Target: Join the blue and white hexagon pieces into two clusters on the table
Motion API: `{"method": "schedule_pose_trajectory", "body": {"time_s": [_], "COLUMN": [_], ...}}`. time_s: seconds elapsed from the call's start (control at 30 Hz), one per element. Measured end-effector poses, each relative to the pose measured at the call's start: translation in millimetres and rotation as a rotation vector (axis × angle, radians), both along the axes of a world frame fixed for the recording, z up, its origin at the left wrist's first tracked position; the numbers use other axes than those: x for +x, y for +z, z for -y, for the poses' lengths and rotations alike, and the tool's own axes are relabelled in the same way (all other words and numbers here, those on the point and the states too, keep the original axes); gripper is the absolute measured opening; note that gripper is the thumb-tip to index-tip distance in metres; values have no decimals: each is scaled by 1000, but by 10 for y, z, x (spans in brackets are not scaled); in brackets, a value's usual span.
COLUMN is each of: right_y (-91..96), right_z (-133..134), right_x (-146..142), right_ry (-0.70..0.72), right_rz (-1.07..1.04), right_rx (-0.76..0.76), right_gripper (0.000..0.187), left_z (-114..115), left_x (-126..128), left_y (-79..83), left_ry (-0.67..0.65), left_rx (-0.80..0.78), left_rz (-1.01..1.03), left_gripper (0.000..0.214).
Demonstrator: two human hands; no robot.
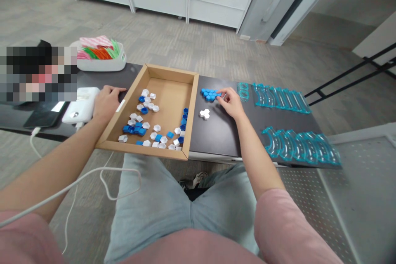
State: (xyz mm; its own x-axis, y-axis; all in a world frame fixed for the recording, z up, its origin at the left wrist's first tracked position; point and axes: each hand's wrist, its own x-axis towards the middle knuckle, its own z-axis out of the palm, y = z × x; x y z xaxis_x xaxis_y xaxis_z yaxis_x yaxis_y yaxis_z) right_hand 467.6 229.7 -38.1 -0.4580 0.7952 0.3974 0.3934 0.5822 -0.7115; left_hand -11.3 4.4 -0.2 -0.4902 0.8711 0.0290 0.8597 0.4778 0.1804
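Left of the cardboard tray (171, 95), the left hand (106, 101) lies extended, palm down; right of it, the right hand (230, 102) arches, touching the blue hexagon cluster (209, 95) (pinching or not, I cannot tell).

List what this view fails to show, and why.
In the head view:
Right hand: whether it pinches any blue pieces; the hand itself covers the contact.
Left hand: its palm, hidden behind its back.
Long white cable: one end, cut off by the left edge.
White label: any print, too small.
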Motion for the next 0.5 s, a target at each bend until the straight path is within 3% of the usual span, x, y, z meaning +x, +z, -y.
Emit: {"method": "schedule_pose_trajectory", "body": {"time_s": [0.13, 0.23, 0.3, 0.4, 0.5], "right_y": [130, 331, 504, 723, 803], "right_z": [134, 365, 585, 955, 1269], "right_x": [-81, -357, -671, -1265, -1822], "right_ry": [-36, 29, 199, 593, 866], "right_rz": [-39, -30, 54, 268, 461], "right_rx": [31, 80, 115, 160, 210], "right_gripper": [15, 16, 15, 13, 10], "left_z": [15, 30, 33, 23, 5], "left_x": [32, 54, 61, 58, 45], "left_y": [-3, -10, -25, -66, -110], "left_ry": [-10, -27, -34, -16, -7], "left_rx": [42, 57, 70, 110, 130], "left_rz": [24, 43, 50, 47, 42], "left_gripper": [70, 70, 69, 67, 68]}}
